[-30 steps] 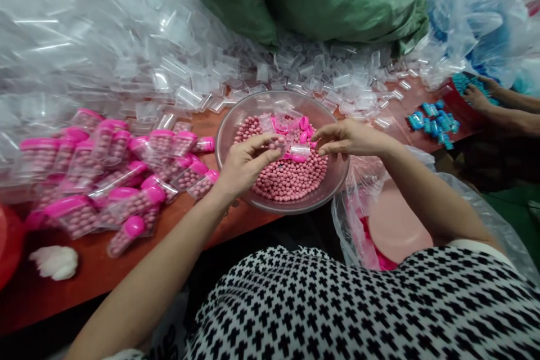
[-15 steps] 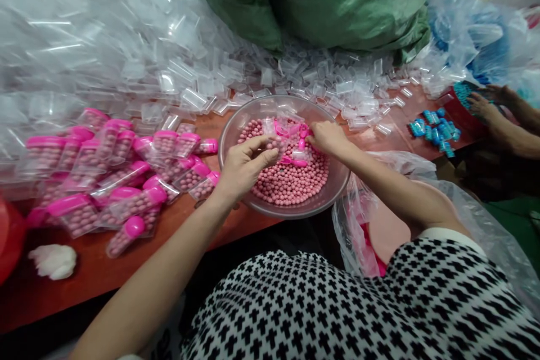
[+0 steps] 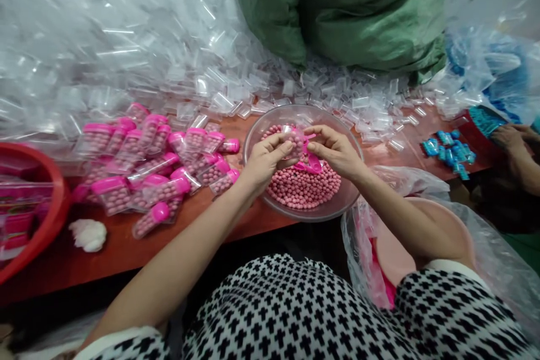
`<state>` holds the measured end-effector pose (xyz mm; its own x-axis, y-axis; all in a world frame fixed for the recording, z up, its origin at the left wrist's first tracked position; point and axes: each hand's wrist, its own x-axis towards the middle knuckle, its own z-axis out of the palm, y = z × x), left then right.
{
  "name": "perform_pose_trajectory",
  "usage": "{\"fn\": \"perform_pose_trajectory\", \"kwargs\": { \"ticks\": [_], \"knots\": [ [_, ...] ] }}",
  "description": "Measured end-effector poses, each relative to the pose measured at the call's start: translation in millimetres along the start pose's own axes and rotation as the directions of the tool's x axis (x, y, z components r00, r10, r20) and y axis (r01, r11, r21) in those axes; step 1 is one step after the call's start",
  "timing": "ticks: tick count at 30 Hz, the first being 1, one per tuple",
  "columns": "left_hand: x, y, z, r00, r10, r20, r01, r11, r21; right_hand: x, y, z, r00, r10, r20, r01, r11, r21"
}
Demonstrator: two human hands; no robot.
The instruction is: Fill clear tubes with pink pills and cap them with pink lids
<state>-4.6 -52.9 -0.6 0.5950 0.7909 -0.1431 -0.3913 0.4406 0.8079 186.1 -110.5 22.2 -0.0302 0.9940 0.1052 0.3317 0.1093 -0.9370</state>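
A wide bowl (image 3: pixel 352 199) of pink beads (image 3: pixel 301 190) stands in front of me, and both my hands are over it. My left hand (image 3: pixel 268 162) pinches a small clear container (image 3: pixel 294 138) with pink beads in it. Close against its right side, my right hand (image 3: pixel 337 151) has thumb and fingers together on a bright pink plastic piece (image 3: pixel 307 140), partly hidden, perhaps a cap. Below the fingers, more pink plastic pieces (image 3: pixel 313 166) lie on the beads.
Pink-capped containers of beads (image 3: pixel 112 194) are piled to the left, near a red basin (image 3: pixel 63 197) and a white crumpled wad (image 3: pixel 88 235). Clear empty containers (image 3: pixel 202 76) heap behind, beside a green sack (image 3: pixel 371 17). Blue-capped containers (image 3: pixel 451 149) lie right, near another person's hands (image 3: pixel 512 138).
My right hand has come up from the pink pieces in the bowl to meet the container in my left hand. The view has shifted left, showing more of the red basin.
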Motion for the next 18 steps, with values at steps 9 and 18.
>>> {"fn": "perform_pose_trajectory", "kwargs": {
  "ticks": [9,18],
  "knots": [
    [-4.0,-6.5,-2.1,0.994,0.107,0.019,-0.109,0.988,0.111,-12.8,-8.6,1.6,0.984,-0.136,-0.114,0.078,0.909,-0.409],
    [-13.7,-8.5,-5.1,0.960,0.236,0.151,-0.280,0.808,0.518,-6.0,-43.4,-11.5,0.964,-0.221,0.150,0.267,0.810,-0.522]
  ]
}}
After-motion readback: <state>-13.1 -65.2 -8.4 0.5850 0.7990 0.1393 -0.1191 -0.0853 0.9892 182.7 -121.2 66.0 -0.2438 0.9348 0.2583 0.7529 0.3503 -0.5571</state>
